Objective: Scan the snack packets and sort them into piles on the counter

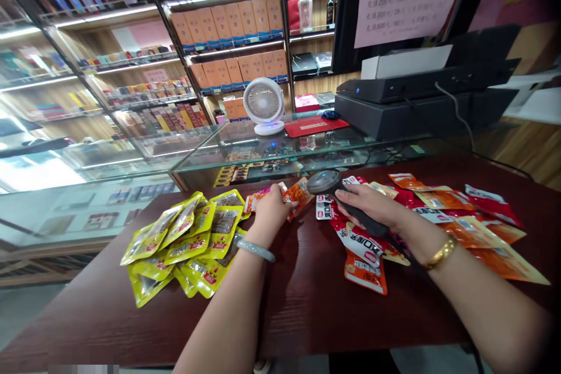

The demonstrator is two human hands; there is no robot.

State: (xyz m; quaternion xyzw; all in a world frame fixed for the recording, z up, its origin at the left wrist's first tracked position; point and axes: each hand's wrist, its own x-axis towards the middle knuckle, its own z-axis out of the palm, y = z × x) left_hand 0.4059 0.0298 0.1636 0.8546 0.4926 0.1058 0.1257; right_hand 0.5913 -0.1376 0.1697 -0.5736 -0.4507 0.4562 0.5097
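Observation:
My left hand is closed on an orange snack packet, just left of the scanner head. Wrapped round the handle of a dark handheld barcode scanner, my right hand points the scanner's head at that packet. Left of my left hand lies a heap of yellow snack packets with clear windows. Red and white snack packets lie beneath the scanner and my right hand. More orange packets spread out to the right. Part of another orange and pink packet shows behind my left hand.
The dark red tabletop meets a glass display counter. On the glass stand a white fan, a red mat with a mouse, and a black cash register unit. Shelves of boxes line the back.

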